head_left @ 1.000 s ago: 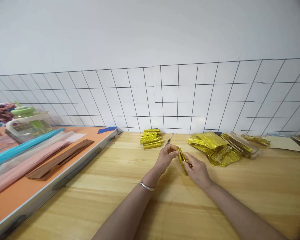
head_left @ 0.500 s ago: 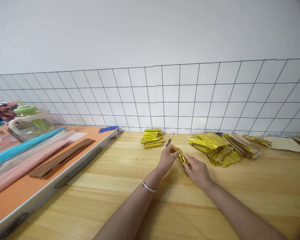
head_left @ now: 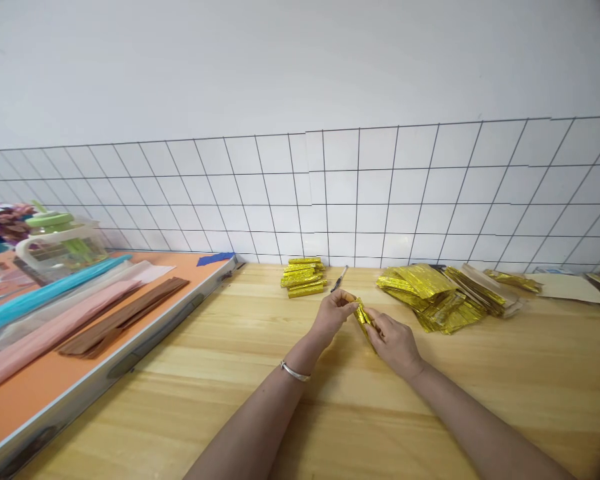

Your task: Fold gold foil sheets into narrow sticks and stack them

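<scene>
A narrow folded strip of shiny gold foil (head_left: 363, 316) is held between my two hands, just above the wooden table. My left hand (head_left: 334, 313) pinches its far upper end between thumb and fingers. Lower down, my right hand (head_left: 391, 337) grips the strip's right side, and its fingers hide part of it. Beyond my hands lies a small stack of folded gold foil strips (head_left: 304, 277). A pen (head_left: 339, 278) rests just past my left fingers. To the right spreads a loose pile of flat gold foil pieces (head_left: 433, 293).
On the left, an orange board (head_left: 145, 333) with a raised edge carries brown crepe paper (head_left: 130, 317), pink and blue rolls, and a green-lidded jug (head_left: 60, 243). Beige sheets (head_left: 573, 288) lie at far right. A white gridded wall (head_left: 340, 187) bounds the table's back.
Almost nothing differs. My left wrist has shifted very slightly left, and both hands keep their hold on the gold foil strip.
</scene>
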The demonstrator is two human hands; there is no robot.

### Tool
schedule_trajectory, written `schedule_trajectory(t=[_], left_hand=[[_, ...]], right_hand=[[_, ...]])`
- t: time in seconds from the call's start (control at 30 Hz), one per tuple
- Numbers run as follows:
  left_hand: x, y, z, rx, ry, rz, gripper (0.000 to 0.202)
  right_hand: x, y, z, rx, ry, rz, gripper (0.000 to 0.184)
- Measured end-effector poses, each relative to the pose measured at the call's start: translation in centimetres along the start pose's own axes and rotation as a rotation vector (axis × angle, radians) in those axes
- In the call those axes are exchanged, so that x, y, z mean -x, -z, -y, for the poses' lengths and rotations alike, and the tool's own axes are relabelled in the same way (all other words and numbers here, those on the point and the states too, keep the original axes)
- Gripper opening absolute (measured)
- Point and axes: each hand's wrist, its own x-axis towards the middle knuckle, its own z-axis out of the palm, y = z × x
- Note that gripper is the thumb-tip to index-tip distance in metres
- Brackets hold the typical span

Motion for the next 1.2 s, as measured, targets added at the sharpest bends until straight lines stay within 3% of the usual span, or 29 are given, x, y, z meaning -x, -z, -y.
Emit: schedule_trajectory(t=[0.4,0.87,1.2], left_hand=[[0.0,0.2,0.1,0.013,-0.017,0.018,0.021],[-0.2,-0.5,1.0,-0.090,-0.034,-0.116,0.010],[-0.3,-0.4,1.2,-0.079,-0.001,-0.121,0.011]], right_hand=[[0.1,-0.1,-0.2,-0.014,-0.054,-0.005,0.037],[-0.1,0.4,0.4,-0.004,0.025,0.005,0.034],[0.0,0.1,0.2,0.015,0.011,0.010,0.033]])
